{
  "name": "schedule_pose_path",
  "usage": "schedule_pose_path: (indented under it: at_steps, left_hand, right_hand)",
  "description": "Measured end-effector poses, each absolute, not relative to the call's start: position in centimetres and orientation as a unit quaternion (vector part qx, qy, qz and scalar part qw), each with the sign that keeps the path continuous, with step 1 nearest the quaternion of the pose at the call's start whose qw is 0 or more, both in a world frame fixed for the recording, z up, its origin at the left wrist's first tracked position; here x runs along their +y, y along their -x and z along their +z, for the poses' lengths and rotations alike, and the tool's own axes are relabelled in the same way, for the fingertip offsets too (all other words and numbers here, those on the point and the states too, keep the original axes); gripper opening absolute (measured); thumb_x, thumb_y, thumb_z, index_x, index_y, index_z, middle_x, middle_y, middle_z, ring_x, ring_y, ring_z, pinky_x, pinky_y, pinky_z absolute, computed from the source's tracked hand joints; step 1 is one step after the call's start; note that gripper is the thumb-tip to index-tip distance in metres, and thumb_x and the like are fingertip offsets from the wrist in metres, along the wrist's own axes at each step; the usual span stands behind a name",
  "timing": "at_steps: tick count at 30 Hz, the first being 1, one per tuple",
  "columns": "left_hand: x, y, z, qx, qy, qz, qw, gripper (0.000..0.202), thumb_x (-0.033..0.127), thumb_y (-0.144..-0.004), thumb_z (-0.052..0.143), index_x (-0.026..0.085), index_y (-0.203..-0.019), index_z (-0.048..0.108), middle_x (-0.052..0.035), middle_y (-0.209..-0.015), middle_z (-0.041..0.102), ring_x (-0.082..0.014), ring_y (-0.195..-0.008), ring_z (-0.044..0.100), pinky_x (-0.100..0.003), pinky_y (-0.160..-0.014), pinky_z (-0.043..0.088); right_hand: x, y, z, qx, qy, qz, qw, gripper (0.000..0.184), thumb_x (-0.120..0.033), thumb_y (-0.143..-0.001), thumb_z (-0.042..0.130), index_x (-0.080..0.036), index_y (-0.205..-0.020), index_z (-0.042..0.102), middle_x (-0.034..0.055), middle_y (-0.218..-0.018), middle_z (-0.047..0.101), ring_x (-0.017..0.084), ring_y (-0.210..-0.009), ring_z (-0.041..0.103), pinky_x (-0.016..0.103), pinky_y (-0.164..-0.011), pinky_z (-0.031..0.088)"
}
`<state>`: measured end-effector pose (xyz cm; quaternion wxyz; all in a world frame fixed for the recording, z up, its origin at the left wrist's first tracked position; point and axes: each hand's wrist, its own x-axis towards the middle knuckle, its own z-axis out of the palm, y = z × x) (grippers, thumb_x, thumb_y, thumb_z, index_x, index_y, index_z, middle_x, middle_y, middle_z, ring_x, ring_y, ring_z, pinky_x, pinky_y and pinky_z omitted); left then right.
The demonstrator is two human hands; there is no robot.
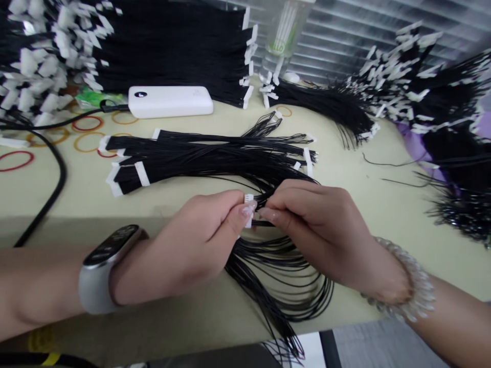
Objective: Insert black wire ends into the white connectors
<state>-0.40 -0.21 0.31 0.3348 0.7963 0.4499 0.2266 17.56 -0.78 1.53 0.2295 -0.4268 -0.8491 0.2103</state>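
Observation:
My left hand (192,240) pinches a small white connector (249,198) between thumb and fingers. My right hand (326,230) is closed on thin black wires (284,276) right beside that connector, fingertips touching the left hand's. The loose wires loop down from both hands over the table's front edge. Just behind my hands lies a bundle of black wire harnesses (215,158) with white connectors at both ends. A grey wristband sits on my left wrist and a clear coil bracelet on my right.
A white power bank (171,100) with a black cable (49,189) lies at the back left among rubber bands (17,160). Large heaps of black harnesses fill the back left (164,46) and right (433,102). A clear bottle (284,36) stands at the back.

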Motion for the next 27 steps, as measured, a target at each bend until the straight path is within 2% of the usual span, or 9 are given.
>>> schedule_pose_path:
  at_steps: [7, 11, 15, 19, 23, 25, 27]
  left_hand:
    - [-0.5, 0.6, 0.2, 0.448, -0.806, 0.212, 0.325, 0.029, 0.028, -0.088, 0.033, 0.020, -0.060, 0.036, 0.0052, -0.053, 0.040, -0.0098, -0.047, 0.035, -0.026, -0.046, 0.025]
    - [-0.4, 0.5, 0.2, 0.449, -0.793, 0.231, 0.341, 0.030, 0.028, -0.088, 0.033, 0.020, -0.059, 0.033, 0.0058, -0.053, 0.036, -0.0093, -0.047, 0.032, -0.024, -0.046, 0.027]
    - [-0.3, 0.5, 0.4, 0.482, -0.751, 0.256, 0.372, 0.032, 0.031, -0.089, 0.032, 0.019, -0.059, 0.032, 0.0058, -0.055, 0.036, -0.0085, -0.050, 0.033, -0.021, -0.046, 0.029]
    - [0.1, 0.4, 0.3, 0.508, -0.705, 0.270, 0.415, 0.033, 0.036, -0.088, 0.032, 0.019, -0.061, 0.038, 0.0048, -0.057, 0.040, -0.0089, -0.051, 0.036, -0.021, -0.046, 0.031]
    - [0.5, 0.3, 0.1, 0.518, -0.663, 0.277, 0.465, 0.036, 0.044, -0.087, 0.031, 0.019, -0.066, 0.046, 0.0039, -0.054, 0.044, -0.0088, -0.046, 0.038, -0.021, -0.041, 0.031]
    - [0.6, 0.3, -0.1, 0.520, -0.650, 0.283, 0.475, 0.038, 0.046, -0.086, 0.032, 0.019, -0.064, 0.045, 0.0043, -0.052, 0.042, -0.0079, -0.044, 0.037, -0.020, -0.039, 0.030]
    - [0.7, 0.3, -0.3, 0.522, -0.638, 0.288, 0.488, 0.038, 0.047, -0.086, 0.034, 0.019, -0.063, 0.045, 0.0045, -0.051, 0.041, -0.0076, -0.042, 0.036, -0.019, -0.037, 0.029]
  right_hand:
    - [-1.1, -17.1, 1.1, -0.847, 0.416, 0.212, 0.252, 0.016, -0.020, -0.086, 0.046, -0.015, -0.073, 0.053, -0.0006, -0.068, 0.049, 0.007, -0.064, 0.045, 0.020, -0.059, 0.036]
    - [-0.4, -17.4, 1.6, -0.852, 0.402, 0.225, 0.250, 0.015, -0.022, -0.084, 0.050, -0.015, -0.072, 0.056, -0.0014, -0.067, 0.053, 0.006, -0.063, 0.048, 0.019, -0.058, 0.038]
    - [1.1, -18.9, 2.3, -0.844, 0.436, 0.253, 0.181, 0.013, -0.025, -0.082, 0.053, -0.018, -0.073, 0.058, -0.0032, -0.066, 0.057, 0.005, -0.059, 0.049, 0.017, -0.055, 0.039]
    - [1.9, -20.4, 2.5, -0.839, 0.474, 0.243, 0.112, 0.012, -0.030, -0.075, 0.060, -0.019, -0.074, 0.055, -0.0046, -0.060, 0.051, 0.006, -0.051, 0.043, 0.018, -0.046, 0.034]
    - [1.3, -20.9, 3.7, -0.837, 0.492, 0.160, 0.177, 0.035, -0.039, -0.060, 0.072, -0.019, -0.071, 0.047, -0.0039, -0.061, 0.045, 0.007, -0.053, 0.038, 0.020, -0.043, 0.030]
    - [0.5, -20.9, 4.7, -0.826, 0.500, 0.144, 0.217, 0.037, -0.041, -0.062, 0.071, -0.019, -0.061, 0.041, -0.0041, -0.055, 0.038, 0.007, -0.049, 0.032, 0.021, -0.039, 0.024]
    - [-0.4, -21.0, 5.6, -0.818, 0.494, 0.188, 0.227, 0.044, -0.042, -0.068, 0.066, -0.018, -0.051, 0.034, -0.0043, -0.048, 0.029, 0.006, -0.043, 0.026, 0.023, -0.036, 0.018]
